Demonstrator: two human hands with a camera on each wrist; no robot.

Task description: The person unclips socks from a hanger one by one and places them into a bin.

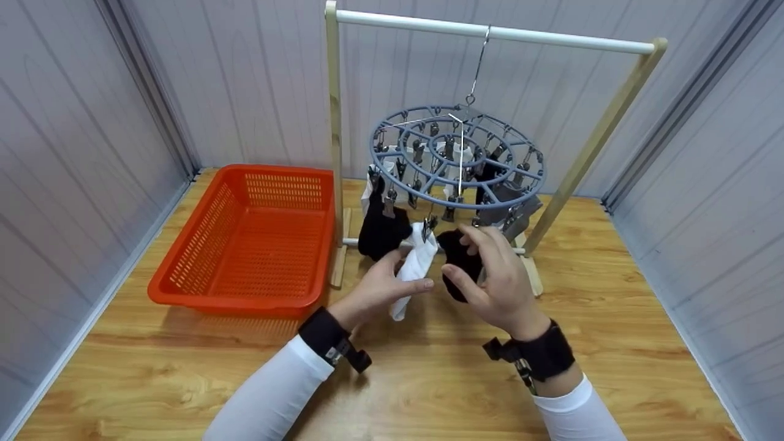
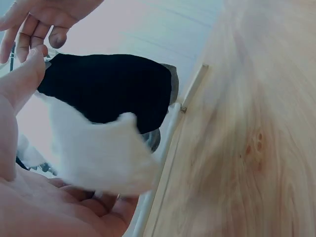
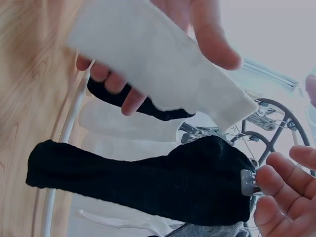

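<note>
White sock [image 1: 418, 263] hangs toward the table's [image 1: 588, 226] back edge; left hand [image 1: 381, 285] spread around it; right hand [image 1: 503, 285] loosely spread nearby.

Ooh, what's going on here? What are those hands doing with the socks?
A person is busy at a round hanger with lots of clips, hung from a rack. The left hand is around a white sock, which seems to be hanging from a clip. The right hand is beside a black sock that is clipped up too. Other white, black and grey pieces hang there. An orange basket sits on the table.
</note>
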